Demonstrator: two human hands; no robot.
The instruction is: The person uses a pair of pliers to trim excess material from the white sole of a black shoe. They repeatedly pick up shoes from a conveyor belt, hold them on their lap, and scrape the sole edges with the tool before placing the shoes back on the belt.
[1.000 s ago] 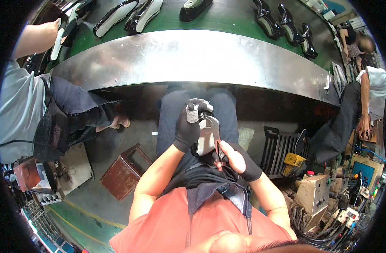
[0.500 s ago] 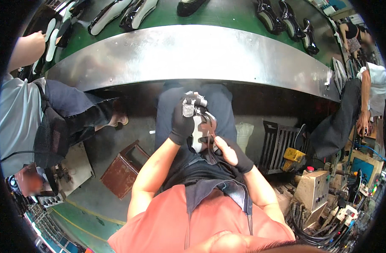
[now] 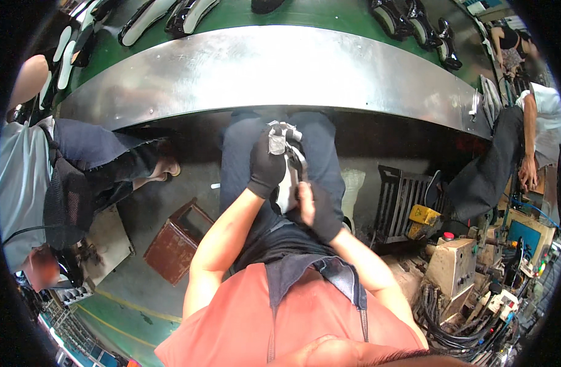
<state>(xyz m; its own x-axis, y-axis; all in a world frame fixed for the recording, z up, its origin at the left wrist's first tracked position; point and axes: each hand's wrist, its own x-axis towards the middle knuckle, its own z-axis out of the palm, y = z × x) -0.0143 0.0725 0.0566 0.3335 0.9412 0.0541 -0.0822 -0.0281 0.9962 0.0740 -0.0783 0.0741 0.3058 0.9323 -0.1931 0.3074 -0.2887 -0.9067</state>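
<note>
Over my lap, my left hand (image 3: 267,164) is closed around the far end of a shoe (image 3: 287,188). That hand wears a dark glove with pale tape wrapped round the fingertips. The shoe shows a white sole side and a dark upper edge, its length running toward me. Against its near right side is my right hand (image 3: 322,211), in a dark glove that leaves the thumb bare. Motion smears the right hand, and its other fingers are mostly hidden, so its grip is unclear.
A metal-edged bench (image 3: 262,67) with a green top spans the front, bearing several glossy black shoes (image 3: 390,18). A brown stool (image 3: 177,241) stands at left, a yellow pedal (image 3: 423,215) and a control box (image 3: 450,266) at right. Co-workers sit on both sides.
My right hand has shifted left and upright along the shoe. Brown strips that lay over the shoe no longer show. My left hand keeps its hold; the whole view has shifted slightly.
</note>
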